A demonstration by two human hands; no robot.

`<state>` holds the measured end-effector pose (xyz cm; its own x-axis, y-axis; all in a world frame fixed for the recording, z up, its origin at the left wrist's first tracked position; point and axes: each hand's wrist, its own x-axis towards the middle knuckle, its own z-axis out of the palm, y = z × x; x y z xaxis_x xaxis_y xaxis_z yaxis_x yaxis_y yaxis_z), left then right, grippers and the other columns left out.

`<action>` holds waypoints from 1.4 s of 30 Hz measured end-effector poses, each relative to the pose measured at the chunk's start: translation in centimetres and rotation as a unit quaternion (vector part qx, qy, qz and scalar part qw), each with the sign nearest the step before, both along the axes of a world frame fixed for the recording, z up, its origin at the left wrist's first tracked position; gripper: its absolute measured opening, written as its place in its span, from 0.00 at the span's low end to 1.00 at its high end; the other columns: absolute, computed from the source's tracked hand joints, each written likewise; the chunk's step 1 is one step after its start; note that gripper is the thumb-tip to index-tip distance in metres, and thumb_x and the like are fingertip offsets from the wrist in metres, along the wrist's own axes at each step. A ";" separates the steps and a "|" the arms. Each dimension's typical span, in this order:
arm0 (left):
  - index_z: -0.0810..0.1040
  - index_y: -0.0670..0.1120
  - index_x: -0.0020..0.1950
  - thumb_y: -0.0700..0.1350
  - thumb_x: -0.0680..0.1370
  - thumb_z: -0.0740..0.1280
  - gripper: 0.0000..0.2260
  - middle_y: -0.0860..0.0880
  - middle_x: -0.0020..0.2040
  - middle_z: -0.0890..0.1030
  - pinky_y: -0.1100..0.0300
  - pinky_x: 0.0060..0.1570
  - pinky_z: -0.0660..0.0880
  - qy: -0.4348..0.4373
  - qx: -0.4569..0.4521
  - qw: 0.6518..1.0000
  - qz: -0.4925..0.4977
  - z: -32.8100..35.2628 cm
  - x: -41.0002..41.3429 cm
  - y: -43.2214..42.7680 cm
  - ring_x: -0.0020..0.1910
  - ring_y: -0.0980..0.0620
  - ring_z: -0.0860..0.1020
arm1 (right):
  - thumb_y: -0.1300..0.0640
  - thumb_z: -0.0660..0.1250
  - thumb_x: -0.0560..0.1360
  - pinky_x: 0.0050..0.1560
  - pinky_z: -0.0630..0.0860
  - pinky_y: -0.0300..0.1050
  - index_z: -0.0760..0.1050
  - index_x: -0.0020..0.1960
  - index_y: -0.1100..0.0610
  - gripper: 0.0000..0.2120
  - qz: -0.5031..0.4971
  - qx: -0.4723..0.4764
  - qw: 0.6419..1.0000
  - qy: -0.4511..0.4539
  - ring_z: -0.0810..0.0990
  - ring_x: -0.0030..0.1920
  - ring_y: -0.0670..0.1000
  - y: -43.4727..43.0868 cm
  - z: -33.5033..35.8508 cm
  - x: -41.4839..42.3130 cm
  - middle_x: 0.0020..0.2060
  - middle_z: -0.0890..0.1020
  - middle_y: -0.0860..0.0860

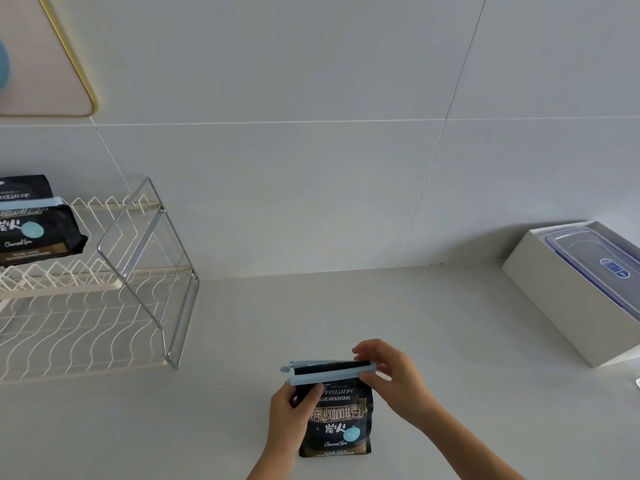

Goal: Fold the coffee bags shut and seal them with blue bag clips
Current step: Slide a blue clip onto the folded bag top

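Note:
A black coffee bag (341, 422) stands upright on the counter near the front edge. A pale blue bag clip (325, 372) lies across its folded top, its two bars a little apart with the black fold between them. My left hand (289, 422) grips the bag's upper left side. My right hand (393, 375) pinches the clip's right end between thumb and fingers. A second black coffee bag (33, 223) with a blue clip (31, 203) across its top rests on the upper tier of the rack at the far left.
A white wire dish rack (104, 299) with a metal frame stands at the left against the tiled wall. At the right, an open white box (554, 299) holds a clear lidded container (595, 261). A framed board (45, 64) hangs at the upper left.

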<state>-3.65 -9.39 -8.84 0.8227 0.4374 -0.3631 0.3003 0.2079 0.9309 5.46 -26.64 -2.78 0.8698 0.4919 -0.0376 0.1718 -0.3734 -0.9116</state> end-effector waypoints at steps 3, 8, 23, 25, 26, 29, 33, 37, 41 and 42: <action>0.79 0.45 0.49 0.41 0.72 0.71 0.07 0.47 0.42 0.85 0.64 0.36 0.80 -0.006 0.016 1.000 -0.016 0.1 0.1 0.2 0.42 0.51 0.84 | 0.64 0.68 0.71 0.54 0.77 0.37 0.76 0.53 0.42 0.18 0.032 -0.067 0.996 -0.046 0.79 0.50 0.42 0.2 0.6 0.2 0.47 0.81 0.43; 0.79 0.46 0.50 0.37 0.73 0.70 0.08 0.49 0.41 0.85 0.70 0.35 0.78 -0.032 0.067 0.996 -0.046 0.3 0.2 0.3 0.41 0.55 0.83 | 0.51 0.68 0.72 0.51 0.74 0.40 0.75 0.59 0.44 0.16 0.136 -0.229 0.946 -0.185 0.75 0.51 0.44 1.7 2.0 0.5 0.52 0.78 0.43; 0.74 0.47 0.24 0.31 0.70 0.69 0.17 0.52 0.20 0.73 0.65 0.25 0.62 -0.020 0.104 0.994 0.023 -0.2 0.3 -0.3 0.23 0.56 0.67 | 0.50 0.60 0.77 0.45 0.71 0.44 0.75 0.55 0.54 0.11 0.190 -0.244 0.920 -0.239 0.77 0.50 0.51 8.5 1.8 -1.9 0.52 0.77 0.50; 0.75 0.45 0.26 0.33 0.70 0.70 0.14 0.49 0.22 0.74 0.60 0.27 0.63 -0.017 0.103 0.994 0.019 -0.3 0.3 -0.3 0.26 0.52 0.68 | 0.51 0.59 0.77 0.46 0.72 0.44 0.75 0.55 0.53 0.10 0.178 -0.233 0.928 -0.229 0.77 0.49 0.50 8.5 1.7 -1.9 0.52 0.78 0.48; 0.76 0.44 0.27 0.33 0.70 0.70 0.13 0.50 0.22 0.75 0.60 0.27 0.64 -0.016 0.104 0.994 0.018 -0.2 0.3 -0.3 0.25 0.52 0.69 | 0.51 0.59 0.78 0.46 0.73 0.44 0.75 0.55 0.53 0.10 0.178 -0.233 0.928 -0.228 0.78 0.49 0.50 8.6 1.7 -1.9 0.52 0.78 0.48; 0.78 0.41 0.29 0.35 0.70 0.71 0.10 0.51 0.21 0.76 0.67 0.24 0.66 -0.013 0.114 0.993 0.013 -0.2 0.3 -0.2 0.23 0.58 0.71 | 0.50 0.58 0.78 0.47 0.74 0.45 0.75 0.54 0.53 0.11 0.176 -0.238 0.928 -0.227 0.79 0.47 0.51 8.7 1.5 -1.9 0.52 0.79 0.48; 0.75 0.44 0.26 0.35 0.70 0.71 0.14 0.53 0.19 0.74 0.71 0.22 0.64 -0.011 0.124 0.992 0.009 0.1 0.3 -0.2 0.21 0.59 0.70 | 0.50 0.57 0.78 0.46 0.72 0.44 0.74 0.53 0.54 0.11 0.167 -0.239 0.926 -0.238 0.79 0.46 0.51 8.9 1.1 -2.0 0.50 0.80 0.49; 0.72 0.49 0.26 0.34 0.71 0.70 0.17 0.57 0.17 0.74 0.75 0.22 0.65 -0.006 0.142 0.990 -0.015 0.8 0.2 -0.2 0.21 0.61 0.72 | 0.49 0.56 0.79 0.45 0.70 0.42 0.73 0.53 0.53 0.11 0.159 -0.244 0.922 -0.255 0.78 0.45 0.51 8.9 0.8 -2.1 0.49 0.80 0.49; 0.76 0.49 0.32 0.37 0.74 0.68 0.12 0.55 0.25 0.79 0.76 0.29 0.70 0.013 0.142 0.987 -0.077 1.5 0.1 0.8 0.30 0.59 0.78 | 0.49 0.55 0.80 0.43 0.69 0.41 0.73 0.53 0.53 0.12 0.163 -0.239 0.919 -0.268 0.78 0.44 0.50 8.9 0.5 -2.1 0.49 0.80 0.49; 0.78 0.47 0.37 0.37 0.75 0.67 0.08 0.53 0.31 0.80 0.75 0.32 0.71 0.009 0.138 0.987 -0.078 1.6 0.0 1.3 0.35 0.56 0.79 | 0.49 0.55 0.80 0.43 0.70 0.41 0.73 0.54 0.53 0.12 0.165 -0.240 0.917 -0.273 0.78 0.44 0.51 8.9 0.5 -2.1 0.49 0.80 0.49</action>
